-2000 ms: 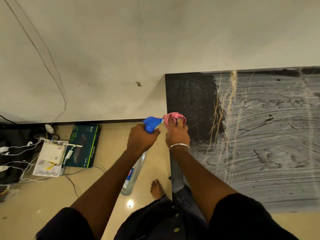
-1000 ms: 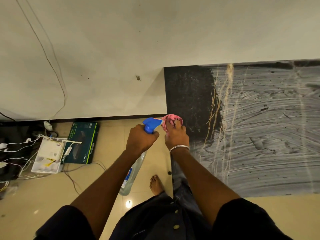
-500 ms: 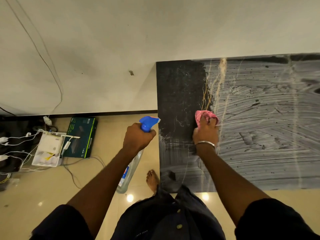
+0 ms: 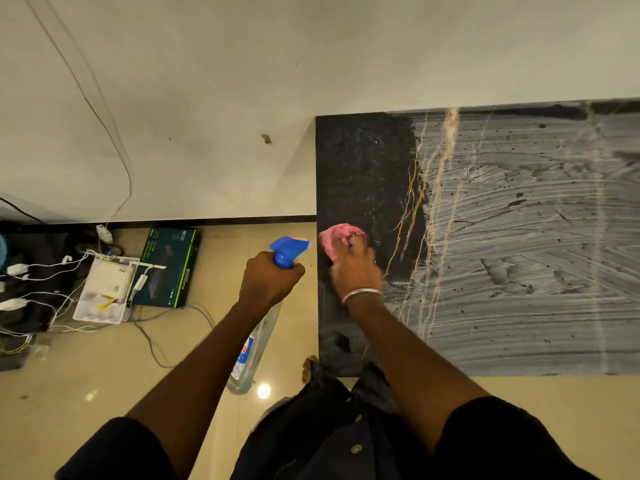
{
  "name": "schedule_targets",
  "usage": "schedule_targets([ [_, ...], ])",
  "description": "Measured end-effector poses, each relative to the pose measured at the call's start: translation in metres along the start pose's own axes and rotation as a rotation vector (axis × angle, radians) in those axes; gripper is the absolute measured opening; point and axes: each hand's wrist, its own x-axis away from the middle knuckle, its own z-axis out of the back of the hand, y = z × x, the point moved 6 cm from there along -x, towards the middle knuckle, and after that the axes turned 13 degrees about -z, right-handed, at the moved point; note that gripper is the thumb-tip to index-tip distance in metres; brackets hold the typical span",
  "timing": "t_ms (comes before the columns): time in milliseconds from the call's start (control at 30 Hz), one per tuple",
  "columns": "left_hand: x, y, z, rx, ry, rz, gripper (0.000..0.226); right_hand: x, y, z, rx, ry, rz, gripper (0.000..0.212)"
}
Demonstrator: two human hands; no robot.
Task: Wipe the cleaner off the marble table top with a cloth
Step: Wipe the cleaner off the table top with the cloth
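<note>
The right hand [image 4: 355, 271] presses a crumpled pink cloth [image 4: 337, 239] down on the black marble table top [image 4: 367, 174], fingers curled over the cloth's near side so the wad shows mainly beyond the knuckles; it sits at the table's left edge, about midway between the far and near sides. A thin silver bangle [image 4: 362, 294] circles that wrist. The strip of marble around the cloth, along the left side of the table, shows dark and bare with gold and white veins, while streaky whitish cleaner film [image 4: 536, 244] covers the surface to the right in long sweeping strokes, dotted with small dark specks. The left hand [image 4: 270, 284] is held off the table, just left of its edge, closed tight round the neck of a clear plastic spray bottle with a blue trigger head [image 4: 289, 251]; the bottle's body hangs down towards the glossy beige tiled floor [image 4: 86, 368], and the nozzle points right, close to the cloth without touching it. A bare foot [image 4: 308, 367] shows on the floor beside the table's near left corner. Farther left on the floor lie a dark green cardboard box [image 4: 169, 268], a white plastic tray [image 4: 104, 296] of small items and a tangle of white cables [image 4: 41, 271], against the foot of a plain off-white wall [image 4: 207, 98].
</note>
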Motion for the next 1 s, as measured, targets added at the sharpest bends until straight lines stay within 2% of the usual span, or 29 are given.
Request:
schedule_targets([
  [200,-0.008,0.004,0.005,0.015,-0.024,-0.061,0.020,-0.018,0.105,0.029,-0.033,0.169,-0.304,0.061],
  [367,-0.005,-0.006,0.007,0.031,-0.040,-0.068,0.018,-0.013,0.107,0.029,-0.062,0.190,-0.441,0.060],
  [467,0.000,-0.013,0.005,0.029,-0.046,-0.072,0.019,-0.002,0.064,0.018,-0.059,0.138,-0.391,0.059],
  [600,0.007,-0.018,0.006,0.036,-0.042,-0.058,0.020,0.021,-0.013,-0.014,-0.053,0.037,-0.181,0.057],
  [700,0.010,-0.017,0.006,0.016,-0.046,-0.069,0.019,0.029,-0.036,-0.025,-0.039,-0.017,-0.111,0.059],
  [833,0.014,-0.015,0.002,0.022,-0.058,-0.084,0.019,0.027,-0.007,-0.013,0.024,0.002,-0.016,0.061],
  [1000,0.016,-0.010,-0.008,0.041,-0.083,-0.088,0.019,0.017,0.084,0.016,-0.035,0.110,-0.235,0.063],
])
